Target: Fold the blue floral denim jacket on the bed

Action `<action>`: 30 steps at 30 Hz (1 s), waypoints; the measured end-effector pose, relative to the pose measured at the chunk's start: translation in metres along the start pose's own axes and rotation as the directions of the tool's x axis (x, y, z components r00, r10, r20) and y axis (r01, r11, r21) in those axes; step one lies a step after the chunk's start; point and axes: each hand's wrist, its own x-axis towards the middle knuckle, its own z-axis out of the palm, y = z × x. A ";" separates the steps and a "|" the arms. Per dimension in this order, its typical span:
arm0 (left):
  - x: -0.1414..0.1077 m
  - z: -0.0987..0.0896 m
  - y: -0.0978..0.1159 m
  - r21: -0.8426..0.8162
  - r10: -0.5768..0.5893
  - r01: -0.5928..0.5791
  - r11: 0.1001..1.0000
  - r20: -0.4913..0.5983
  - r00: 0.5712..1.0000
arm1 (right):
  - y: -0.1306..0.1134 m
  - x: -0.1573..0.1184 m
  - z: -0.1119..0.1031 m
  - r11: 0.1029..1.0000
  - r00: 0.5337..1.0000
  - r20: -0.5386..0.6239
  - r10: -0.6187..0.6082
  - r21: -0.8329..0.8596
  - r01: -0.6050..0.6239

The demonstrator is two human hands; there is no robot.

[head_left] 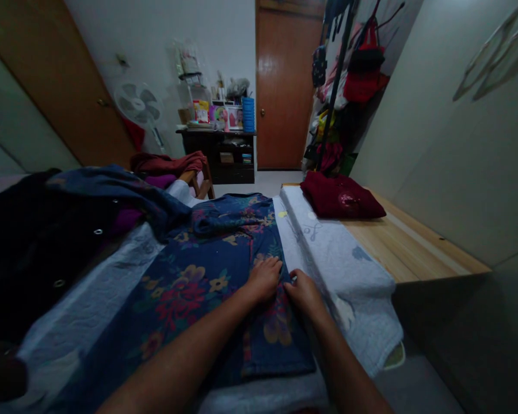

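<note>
I saw the blue flowery top [216, 259] in the middle of the frame, on a pale gray sheet [328, 253]. Its right strip looked folded over, but its left part was spread out wide, so I guessed only some folding was done. My left hand [265, 279] lay flat on it. My right hand [304, 293] had its fingers narrow at the edge; I couldn't tell if they pinched it. A dark red top [341, 197], upper right, sat folded; dark clothes [56, 230], left, lay messy.
</note>
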 end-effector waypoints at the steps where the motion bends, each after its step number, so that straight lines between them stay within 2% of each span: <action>1: -0.007 -0.001 0.005 -0.016 -0.013 0.013 1.000 0.007 1.000 | 0.002 -0.007 0.000 1.000 1.000 0.005 -0.009 0.006 0.009; 5: -0.023 0.000 0.017 -0.019 -0.045 0.044 0.999 -0.041 0.998 | 0.011 -0.038 -0.001 0.999 0.999 0.012 -0.041 0.028 0.041; 12: -0.032 0.011 0.026 0.060 -0.050 0.062 0.996 -0.188 0.981 | 0.019 -0.082 -0.008 0.999 0.996 0.070 -0.052 0.010 0.051; 16: -0.043 0.007 0.033 0.121 0.021 0.012 0.993 -0.267 0.964 | 0.023 -0.095 -0.015 0.999 0.991 0.119 -0.054 0.001 0.055; 20: -0.064 0.007 0.038 0.110 0.097 -0.082 0.990 -0.138 0.986 | 0.028 -0.102 -0.020 0.997 0.983 0.171 -0.071 0.013 0.070; 25: -0.094 0.005 0.041 0.022 0.061 -0.062 0.998 0.019 0.998 | 0.032 -0.107 -0.022 0.995 0.977 0.190 -0.101 0.015 0.100; 27: -0.104 0.005 0.044 0.006 0.052 -0.052 0.999 0.050 0.997 | 0.032 -0.109 -0.024 0.994 0.973 0.201 -0.112 0.015 0.111; 30: -0.113 0.007 0.048 0.010 0.039 -0.039 0.999 0.030 0.999 | 0.032 -0.112 -0.028 0.991 0.966 0.226 -0.124 -0.021 0.132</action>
